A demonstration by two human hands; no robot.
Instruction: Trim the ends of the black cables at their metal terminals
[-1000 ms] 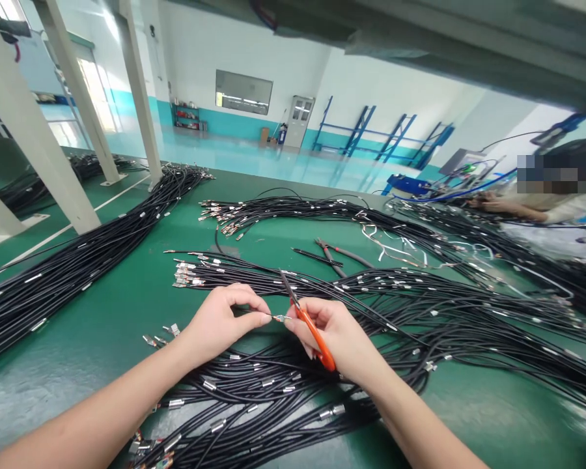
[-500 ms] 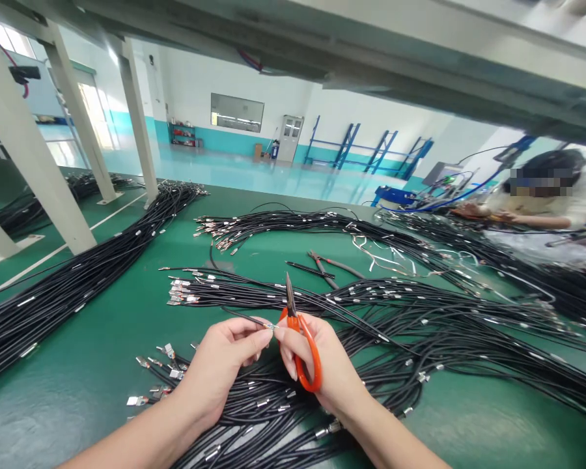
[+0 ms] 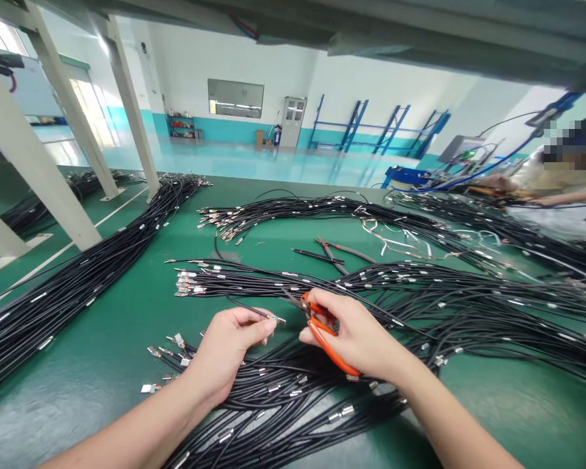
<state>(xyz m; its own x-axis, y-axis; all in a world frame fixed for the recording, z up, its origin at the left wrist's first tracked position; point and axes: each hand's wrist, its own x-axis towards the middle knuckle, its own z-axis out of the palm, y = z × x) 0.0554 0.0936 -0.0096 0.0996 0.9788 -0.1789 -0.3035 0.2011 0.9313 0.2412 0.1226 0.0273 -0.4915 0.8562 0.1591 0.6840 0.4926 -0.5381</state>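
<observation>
Between thumb and fingers my left hand (image 3: 239, 339) pinches a thin black cable (image 3: 247, 307) close to its end. A small metal terminal (image 3: 280, 320) sticks out past the thumb tip. My right hand (image 3: 356, 329) is closed around orange-handled scissors (image 3: 334, 355). Their dark blades (image 3: 292, 296) point up and to the left, apart from the cable end. Under both hands lies a loose bundle of black cables (image 3: 273, 404) with silver connectors at its left end. Just beyond, a second cable bundle (image 3: 234, 284) stretches to the right.
On the green table (image 3: 102, 339) lie pliers (image 3: 329, 251) and a black pen-like tool (image 3: 317, 256). A thick cable bundle (image 3: 92, 260) runs along the left beside white metal posts (image 3: 53, 150). A person (image 3: 566, 169) works at the far right, near a blue machine (image 3: 405, 176).
My right hand has moved right, away from the cable end, and the scissors have tilted from upright to pointing left. My left hand keeps its pinch on the cable. The view has shifted slightly.
</observation>
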